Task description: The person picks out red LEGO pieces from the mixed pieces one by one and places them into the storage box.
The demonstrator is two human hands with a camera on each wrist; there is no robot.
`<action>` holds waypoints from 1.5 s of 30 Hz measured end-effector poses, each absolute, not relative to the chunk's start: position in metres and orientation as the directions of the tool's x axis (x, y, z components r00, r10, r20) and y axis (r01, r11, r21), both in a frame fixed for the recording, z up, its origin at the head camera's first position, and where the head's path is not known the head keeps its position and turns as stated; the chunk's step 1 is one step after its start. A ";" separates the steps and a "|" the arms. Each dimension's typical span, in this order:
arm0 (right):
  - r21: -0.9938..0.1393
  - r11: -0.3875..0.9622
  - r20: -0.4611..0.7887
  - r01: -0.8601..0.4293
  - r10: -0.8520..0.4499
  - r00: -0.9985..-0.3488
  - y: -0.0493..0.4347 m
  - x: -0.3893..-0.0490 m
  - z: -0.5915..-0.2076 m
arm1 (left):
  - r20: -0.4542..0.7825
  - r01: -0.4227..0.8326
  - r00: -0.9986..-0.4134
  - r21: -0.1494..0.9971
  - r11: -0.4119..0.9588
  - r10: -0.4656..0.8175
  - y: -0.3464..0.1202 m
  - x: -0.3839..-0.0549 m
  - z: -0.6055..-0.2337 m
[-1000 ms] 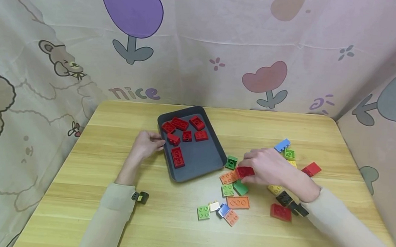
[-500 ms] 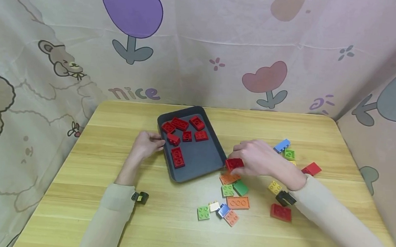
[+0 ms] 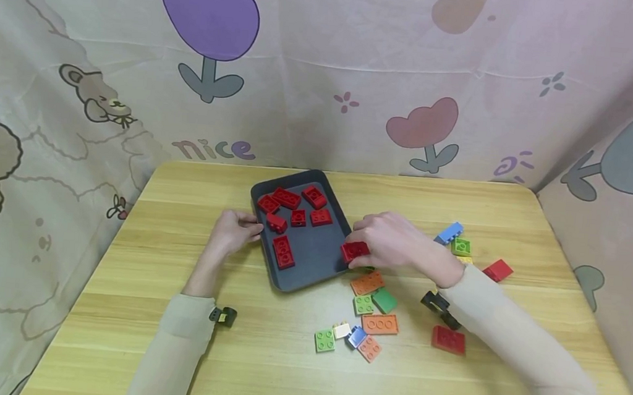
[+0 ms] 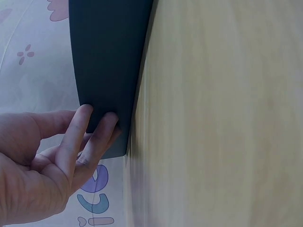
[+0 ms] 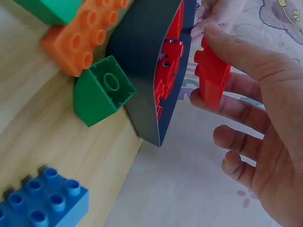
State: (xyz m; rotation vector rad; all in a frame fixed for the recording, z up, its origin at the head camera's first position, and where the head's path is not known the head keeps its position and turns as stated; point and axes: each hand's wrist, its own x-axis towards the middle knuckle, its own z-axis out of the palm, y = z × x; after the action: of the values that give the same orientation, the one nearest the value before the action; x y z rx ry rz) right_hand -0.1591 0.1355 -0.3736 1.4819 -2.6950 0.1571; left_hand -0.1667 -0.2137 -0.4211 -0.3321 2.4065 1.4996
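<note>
My right hand (image 3: pixel 388 240) pinches a red toy building brick (image 3: pixel 354 252) between thumb and fingers, above the right edge of a dark grey tray (image 3: pixel 310 274). The right wrist view has the brick (image 5: pixel 212 75) off the tray, studs facing left. Several red bricks (image 3: pixel 283 252) lie inside the tray, mostly in its far and left parts. At the tray's left side, my left hand (image 3: pixel 230 234) holds the rim; in the left wrist view, fingertips (image 4: pixel 110 119) press the outer wall (image 4: pixel 106 61) while another digit reaches the rim.
Orange (image 3: pixel 367 283), green (image 3: pixel 384 300), white and blue bricks lie in front of and right of the tray. Two more red bricks (image 3: pixel 448 339) sit at the right. A blue brick (image 3: pixel 450 233) lies beyond my right forearm. A printed curtain (image 3: pixel 312 110) hangs behind the table.
My right hand has carried the red brick leftward and away from me, from over the orange brick to the tray's right edge. The left hand and tray stay put.
</note>
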 end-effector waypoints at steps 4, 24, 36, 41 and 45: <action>-0.059 0.528 0.105 -0.847 -0.841 -0.532 0.127 -0.165 -0.371 | -0.357 -0.340 -0.933 0.831 0.441 -0.046 -0.213 -0.167 -0.421; -0.056 0.564 -0.047 -0.824 -0.825 -0.562 0.086 -0.194 -0.376 | -0.362 -0.342 -0.931 0.830 0.441 -0.041 -0.214 -0.168 -0.423; 0.016 0.521 -0.109 -0.853 -0.847 -0.520 0.057 -0.209 -0.386 | -0.356 -0.337 -0.933 0.832 0.441 -0.042 -0.214 -0.167 -0.423; 0.034 0.524 -0.135 -0.851 -0.841 -0.523 0.048 -0.214 -0.389 | -0.358 -0.338 -0.933 0.832 0.440 -0.039 -0.214 -0.167 -0.423; 0.052 0.518 -0.161 -0.854 -0.839 -0.519 0.042 -0.216 -0.390 | -0.359 -0.339 -0.933 0.834 0.435 -0.038 -0.214 -0.168 -0.423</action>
State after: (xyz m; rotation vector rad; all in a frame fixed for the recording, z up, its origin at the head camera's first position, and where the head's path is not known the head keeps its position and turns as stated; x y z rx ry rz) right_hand -0.2157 0.0419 -0.3904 1.5884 -2.8361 -0.2037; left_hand -0.1676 -0.2137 -0.4233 -0.3253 2.4053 1.4959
